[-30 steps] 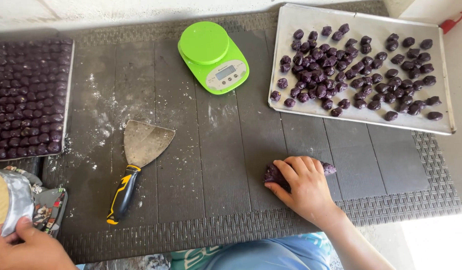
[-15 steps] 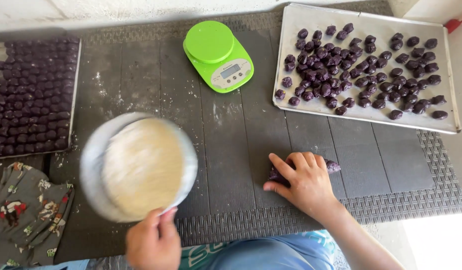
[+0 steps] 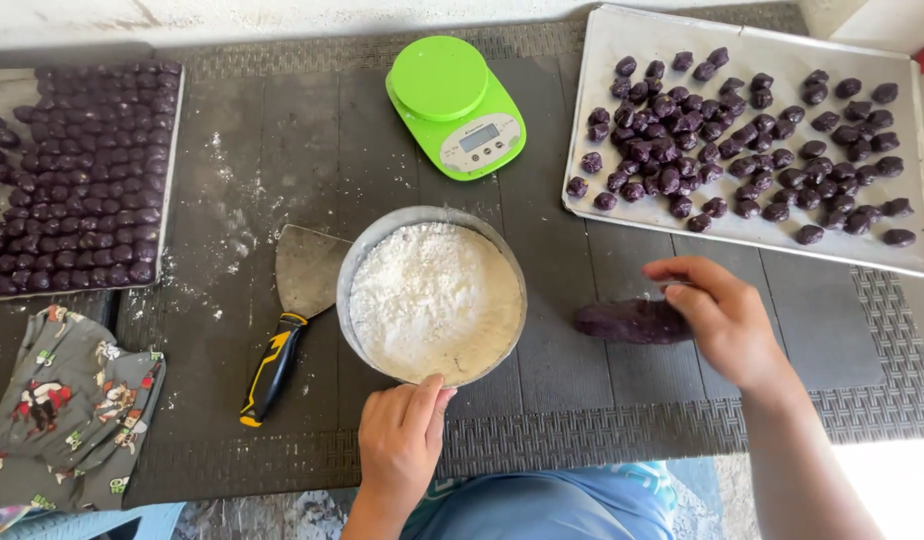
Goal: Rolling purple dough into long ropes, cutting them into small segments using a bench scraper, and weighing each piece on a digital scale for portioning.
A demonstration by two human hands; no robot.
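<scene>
Far left, a tray (image 3: 174, 150) packed with dark purple balls in tight rows sits on the bench (image 3: 282, 150); below it lies a patterned cloth (image 3: 67, 400), crumpled, at the bench's near edge.

Next right, a scraper (image 3: 292, 300) with a black-and-yellow handle lies flat; its metal blade runs partly under the rim of the flour bowl (image 3: 367, 250); loose flour dusts the dark mat around it.

Centre: the round metal bowl, filled with white flour, stands on the mat; your left hand (image 3: 402, 440) grips its near rim, thumb over the edge into the bowl, fingers curled beneath; hand closed on the bowl.

Behind the bowl, a green kitchen scale (image 3: 452, 100) stands apart from it, platform bare.

Right of the bowl, a log of purple dough (image 3: 632, 322) lies on the mat, just beside the bowl but not touching; your right hand (image 3: 727, 320) rests its fingertips on the log's right end, fingers loosely bent, palm lifted; whether it grips or only touches, cannot tell.

Far right, rear: a pale baking sheet (image 3: 602, 60) carries loose purple pieces, scattered unevenly, denser toward its left half; it is well apart from your right hand.
</scene>
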